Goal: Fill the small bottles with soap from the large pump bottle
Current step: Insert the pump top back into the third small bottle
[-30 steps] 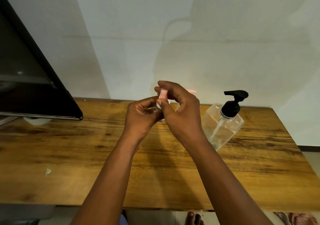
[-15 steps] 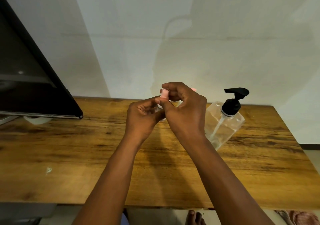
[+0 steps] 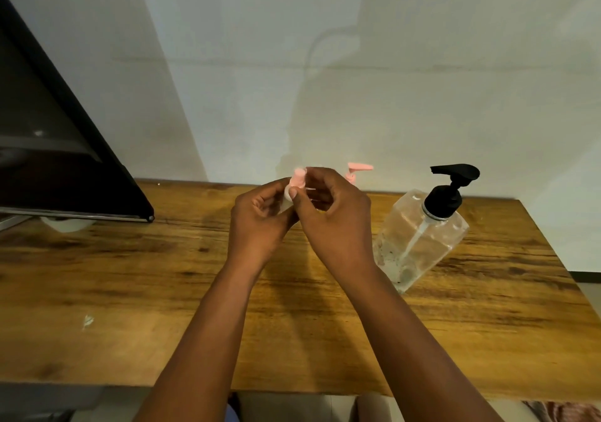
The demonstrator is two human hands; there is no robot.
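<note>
My left hand (image 3: 260,223) grips a small clear bottle (image 3: 287,196) above the middle of the wooden table (image 3: 130,291); most of the bottle is hidden by the fingers. My right hand (image 3: 331,220) pinches its pink pump cap (image 3: 297,178) at the top. Behind my right hand stands a second small bottle, of which only the pink pump head (image 3: 356,170) shows. The large clear pump bottle (image 3: 419,236) with a black pump head stands to the right, nearly empty, with a little soap at its bottom.
A black monitor (image 3: 58,148) leans over the table's left back part. A white wall rises right behind the table. The table's front edge runs near the bottom of the view, with floor below it.
Both hands have stayed together on the small bottle and sunk slightly. My right fingers have shifted on the pink cap, and the second pink pump head now shows behind them.
</note>
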